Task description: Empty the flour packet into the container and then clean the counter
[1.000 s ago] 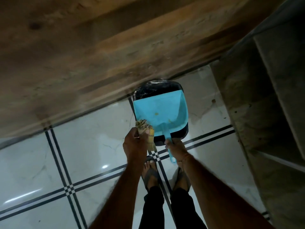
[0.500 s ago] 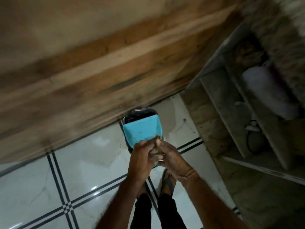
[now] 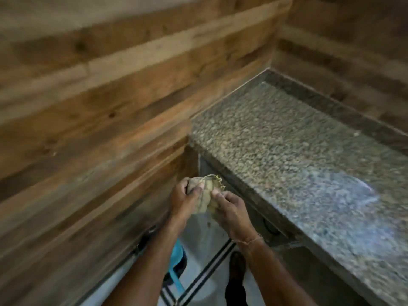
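Observation:
A crumpled beige cloth (image 3: 204, 195) with a frayed edge is bunched between both hands, just left of the counter's near corner. My left hand (image 3: 183, 198) grips its left side and my right hand (image 3: 231, 209) pinches its right side. The speckled granite counter (image 3: 287, 151) stretches to the right, with a pale whitish smear (image 3: 344, 191) on its surface. No flour packet or container is in view.
A blue dustpan (image 3: 176, 268) rests over a black bin (image 3: 143, 241) on the floor, mostly hidden behind my left forearm. A wood-panelled wall (image 3: 99, 107) fills the left and back. White floor tiles with dark lines (image 3: 205, 274) and my sandalled foot (image 3: 237, 265) lie below.
My view has swung up from the floor to the counter. My right hand has let go of the dustpan handle and joined the left on the cloth, now raised to counter height.

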### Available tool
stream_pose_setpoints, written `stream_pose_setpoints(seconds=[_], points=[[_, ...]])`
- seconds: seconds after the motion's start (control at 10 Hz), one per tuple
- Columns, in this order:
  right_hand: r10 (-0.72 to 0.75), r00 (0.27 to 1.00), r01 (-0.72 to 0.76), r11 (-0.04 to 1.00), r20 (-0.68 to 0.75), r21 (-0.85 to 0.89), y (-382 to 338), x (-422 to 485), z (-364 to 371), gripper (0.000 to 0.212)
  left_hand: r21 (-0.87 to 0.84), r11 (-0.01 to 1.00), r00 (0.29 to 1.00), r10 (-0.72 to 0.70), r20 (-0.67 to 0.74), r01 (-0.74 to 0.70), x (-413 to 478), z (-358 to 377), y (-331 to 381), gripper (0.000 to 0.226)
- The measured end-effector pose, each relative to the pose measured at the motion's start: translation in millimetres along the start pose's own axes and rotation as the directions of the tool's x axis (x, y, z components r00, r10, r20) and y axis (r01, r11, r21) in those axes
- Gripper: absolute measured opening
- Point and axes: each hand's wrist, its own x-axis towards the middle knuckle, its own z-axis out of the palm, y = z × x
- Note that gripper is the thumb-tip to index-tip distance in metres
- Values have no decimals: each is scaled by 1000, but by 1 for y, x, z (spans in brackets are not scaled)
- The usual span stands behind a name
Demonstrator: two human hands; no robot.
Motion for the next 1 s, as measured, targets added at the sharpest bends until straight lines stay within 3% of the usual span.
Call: stream_pose_setpoints(seconds=[0.1, 0.2, 0.4, 0.5, 0.6, 0.7, 0.8, 0.9, 1.0], points=[[-97, 991, 98, 995, -96, 9, -41, 23, -40, 27, 138, 977, 986, 157, 52, -163, 30, 52, 37, 15], [-155, 969, 160, 987, -192, 13, -64, 59, -82, 21, 198, 969, 988, 137, 68, -148, 65, 110, 63, 18], [-48, 946, 23, 996, -320, -81, -65, 119, -142, 22, 317, 948, 966, -87, 245, 5, 128, 176, 41, 46], [-62, 934, -36, 963, -352, -266, -56, 139, -154, 25, 433, 901, 981, -53, 185, -33, 152, 195, 25, 57], [-174, 907, -16, 897, -384, -442, -47, 151, -158, 35, 630, 764, 981, 24, 191, -141, 167, 208, 11, 70], [-278, 886, -3, 796, -370, -605, -45, 157, -157, 49, 777, 577, 966, 101, 239, -252, 172, 213, -1, 53], [-285, 897, -24, 732, -339, -681, -44, 159, -161, 47, 817, 508, 961, 110, 254, -274, 168, 210, -2, 43], [-302, 896, 16, 755, -325, -656, -55, 135, -166, 39, 850, 449, 960, 90, 264, -276, 148, 199, 8, 52], [-365, 864, 80, 778, -345, -623, -58, 99, -176, 42, 810, 519, 961, 105, 258, -274, 126, 184, 18, 57]])
